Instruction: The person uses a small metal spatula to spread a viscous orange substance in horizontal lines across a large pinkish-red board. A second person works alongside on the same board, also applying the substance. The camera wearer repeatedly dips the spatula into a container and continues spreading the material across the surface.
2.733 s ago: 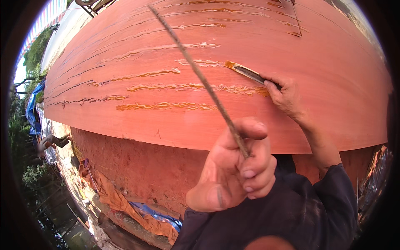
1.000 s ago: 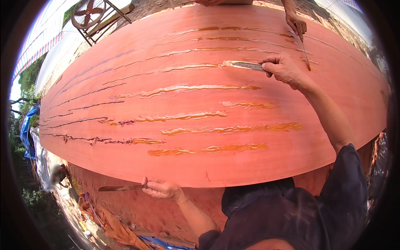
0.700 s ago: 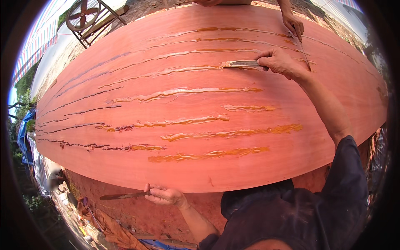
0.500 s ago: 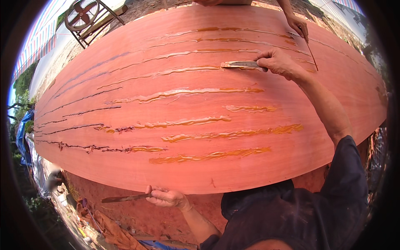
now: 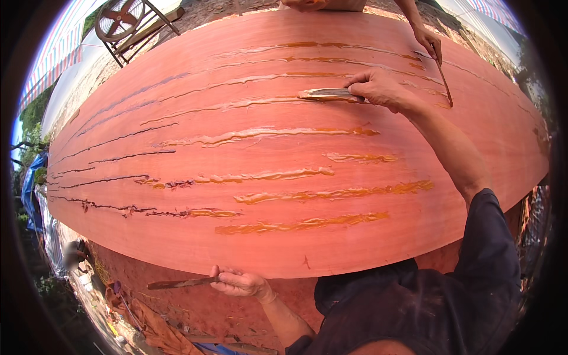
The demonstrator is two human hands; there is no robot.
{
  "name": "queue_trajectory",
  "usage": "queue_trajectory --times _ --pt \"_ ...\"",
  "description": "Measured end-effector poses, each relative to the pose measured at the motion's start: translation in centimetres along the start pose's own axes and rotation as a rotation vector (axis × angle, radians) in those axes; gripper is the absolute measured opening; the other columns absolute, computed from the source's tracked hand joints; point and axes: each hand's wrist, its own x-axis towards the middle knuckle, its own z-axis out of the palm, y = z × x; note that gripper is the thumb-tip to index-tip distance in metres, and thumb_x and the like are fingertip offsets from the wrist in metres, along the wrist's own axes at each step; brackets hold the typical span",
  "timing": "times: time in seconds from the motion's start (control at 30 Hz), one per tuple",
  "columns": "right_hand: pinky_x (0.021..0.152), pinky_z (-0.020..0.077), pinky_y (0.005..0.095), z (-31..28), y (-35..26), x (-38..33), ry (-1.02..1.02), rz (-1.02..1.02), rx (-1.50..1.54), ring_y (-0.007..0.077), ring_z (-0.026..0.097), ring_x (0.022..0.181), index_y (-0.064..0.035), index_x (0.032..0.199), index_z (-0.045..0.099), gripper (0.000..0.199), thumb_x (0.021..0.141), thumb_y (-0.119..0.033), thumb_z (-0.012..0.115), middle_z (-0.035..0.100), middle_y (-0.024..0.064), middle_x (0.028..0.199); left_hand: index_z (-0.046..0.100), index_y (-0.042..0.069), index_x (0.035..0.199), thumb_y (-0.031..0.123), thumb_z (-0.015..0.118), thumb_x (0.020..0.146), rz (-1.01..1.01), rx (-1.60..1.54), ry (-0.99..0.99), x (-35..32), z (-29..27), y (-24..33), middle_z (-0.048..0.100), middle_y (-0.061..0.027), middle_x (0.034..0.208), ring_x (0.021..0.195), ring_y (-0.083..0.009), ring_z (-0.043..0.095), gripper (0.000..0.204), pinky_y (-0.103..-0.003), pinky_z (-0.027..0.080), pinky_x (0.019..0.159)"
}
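A broad reddish wood panel (image 5: 349, 251) spreads before me, streaked with long ridges of orange and pale paste. My right hand (image 5: 378, 90) grips a flat putty knife (image 5: 328, 94), whose blade lies along a paste ridge (image 5: 260, 102) on the far half of the panel. Below the near edge, my left hand (image 5: 242, 284) is closed around the end of a thin, dark, flat spatula (image 5: 180, 284) pointing left. Nearer me run thick orange paste strips (image 5: 305, 223), and dark lines (image 5: 112, 180) mark the panel's left part.
Across the panel, another person's hand (image 5: 429, 44) holds a thin brown stick-like tool (image 5: 445, 84) against the surface. A metal fan (image 5: 120, 19) stands at the far left. Orange-brown cloth (image 5: 163, 328) lies on the reddish ground at lower left.
My right hand has slid the putty knife a little to the left along the paste ridge. My left hand keeps the spatula at nearly the same place. The other person's tool tip has shifted slightly.
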Motion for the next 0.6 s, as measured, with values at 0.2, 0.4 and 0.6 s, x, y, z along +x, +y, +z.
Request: queue_trajectory --times 0.2,0.4,0.6 --pt "0.052 0.0399 0.0258 0.8 0.0 1.2 -0.039 -0.033 0.037 0.0077 0.052 0.058 0.0042 0.104 0.075 0.03 0.082 -0.013 0.064 0.064 0.0026 0.068 0.052 0.0 0.115 0.024 0.033 0.111 0.032 -0.034 -0.031 0.1 -0.1 0.0 0.035 0.0073 0.075 0.061 -0.0027 0.028 0.03 -0.018 0.021 0.052" --pt "0.048 0.0386 0.026 2.0 -0.3 2.7 -0.067 -0.012 -0.001 0.0083 0.05 0.054 -0.0004 0.108 0.075 0.034 0.082 -0.018 0.063 0.064 0.0026 0.068 0.052 0.0 0.115 0.025 0.035 0.11 -0.041 -0.038 -0.002 -0.1 0.0 0.0 0.036 0.0067 0.077 0.062 -0.0027 0.028 0.031 -0.018 0.021 0.053" --pt "0.045 0.0327 0.0234 3.7 -1.9 3.3 -0.1 0.002 0.002 0.0048 0.044 0.05 0.0012 0.109 0.075 0.029 0.088 -0.015 0.063 0.061 -0.0005 0.067 0.055 -0.001 0.114 0.023 0.037 0.11 0.01 -0.033 -0.016 -0.2 -0.3 -0.2 0.04 0.0061 0.077 0.061 -0.0029 0.03 0.03 -0.017 0.025 0.052"
